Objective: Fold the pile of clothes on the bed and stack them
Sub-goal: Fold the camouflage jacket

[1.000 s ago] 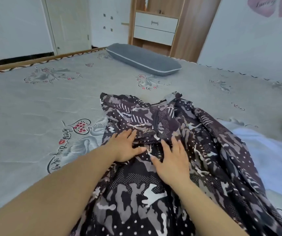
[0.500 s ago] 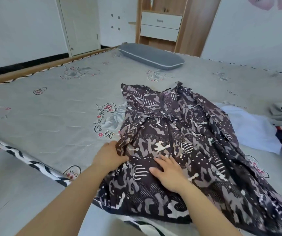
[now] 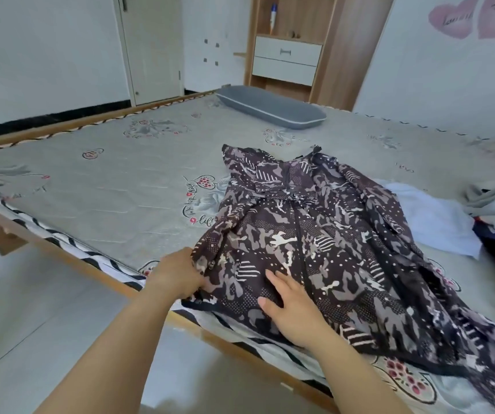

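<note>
A dark patterned jacket [image 3: 315, 240] lies spread on the bed [image 3: 114, 198], its collar toward the pillow [image 3: 270, 107] and hem at the near edge. The left hand [image 3: 177, 277] grips the jacket's left edge with curled fingers; the right hand [image 3: 292, 309] presses flat, fingers straight.

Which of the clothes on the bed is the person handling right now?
The dark camouflage-patterned garment, spread out nearest the person. The left hand grips its edge, the right hand lies flat on it. The pale blue garment lies untouched.
</note>
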